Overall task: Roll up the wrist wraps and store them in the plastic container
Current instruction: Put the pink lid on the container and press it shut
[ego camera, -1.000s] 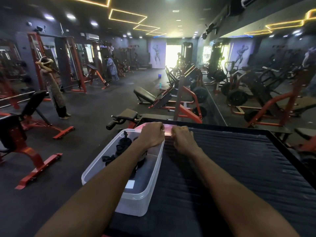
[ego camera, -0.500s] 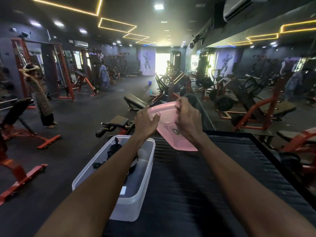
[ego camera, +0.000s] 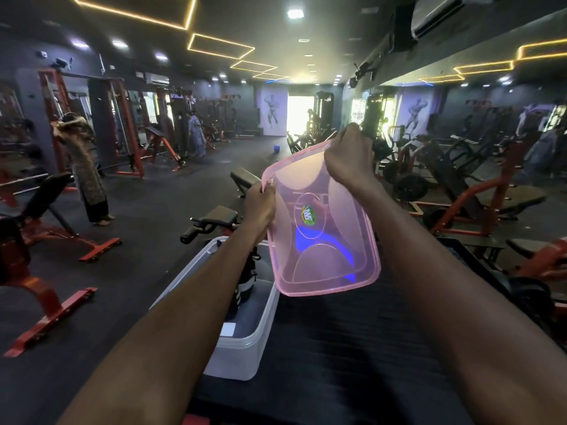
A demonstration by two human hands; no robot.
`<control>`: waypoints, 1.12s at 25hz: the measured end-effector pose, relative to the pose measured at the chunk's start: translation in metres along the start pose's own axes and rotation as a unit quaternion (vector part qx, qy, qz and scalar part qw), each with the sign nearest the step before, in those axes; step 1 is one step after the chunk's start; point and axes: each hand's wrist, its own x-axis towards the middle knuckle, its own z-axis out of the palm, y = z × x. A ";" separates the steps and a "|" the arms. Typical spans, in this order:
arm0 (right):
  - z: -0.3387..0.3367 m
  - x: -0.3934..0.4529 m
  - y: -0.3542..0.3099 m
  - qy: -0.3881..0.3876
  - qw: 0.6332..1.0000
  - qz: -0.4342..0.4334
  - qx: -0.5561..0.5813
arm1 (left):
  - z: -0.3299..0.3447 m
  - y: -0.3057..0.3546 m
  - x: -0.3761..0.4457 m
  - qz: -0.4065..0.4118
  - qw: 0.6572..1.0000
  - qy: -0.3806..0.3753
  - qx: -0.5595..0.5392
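Note:
A translucent pink lid (ego camera: 322, 228) is held up in the air, tilted with its face toward me. My left hand (ego camera: 260, 207) grips its left edge and my right hand (ego camera: 349, 157) grips its top right corner. Below it, a clear plastic container (ego camera: 245, 348) stands open on the left edge of a dark ribbed platform (ego camera: 352, 348). Black rolled wrist wraps (ego camera: 247, 280) lie inside the container, partly hidden by my left forearm.
Gym floor drops away left of the platform. Red-framed benches (ego camera: 46, 228) and a padded handle (ego camera: 211, 222) stand left and ahead. Weight machines (ego camera: 454, 185) fill the right. One person (ego camera: 87, 176) stands at left, another (ego camera: 196, 134) farther back.
Both hands lifted the pink lid from the far end of the platform and raised it, turning it to face me above the container. The camera tilted upward.

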 end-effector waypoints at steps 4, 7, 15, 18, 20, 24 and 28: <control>0.001 -0.004 0.006 -0.088 0.991 0.072 0.076 | -0.018 0.008 0.007 -0.060 0.997 -0.001 0.047; 0.029 -0.027 0.030 -0.149 0.979 0.126 0.063 | -0.045 -0.002 0.014 -0.053 0.977 -0.022 0.205; 0.122 -0.115 0.047 -0.191 0.959 0.205 0.051 | -0.106 -0.038 0.003 -0.045 0.911 -0.046 0.408; 0.130 -0.120 0.036 -0.185 0.966 0.183 0.004 | -0.117 -0.052 0.006 -0.049 0.902 -0.041 0.428; 0.131 -0.119 0.032 -0.185 0.968 0.162 -0.049 | -0.121 -0.061 0.009 -0.046 0.898 -0.042 0.436; 0.145 -0.121 0.031 -0.191 0.968 0.130 -0.101 | -0.125 -0.069 0.012 -0.048 0.882 -0.063 0.464; 0.146 -0.123 0.030 -0.193 0.966 0.131 -0.109 | -0.125 -0.078 0.009 -0.048 0.885 -0.072 0.458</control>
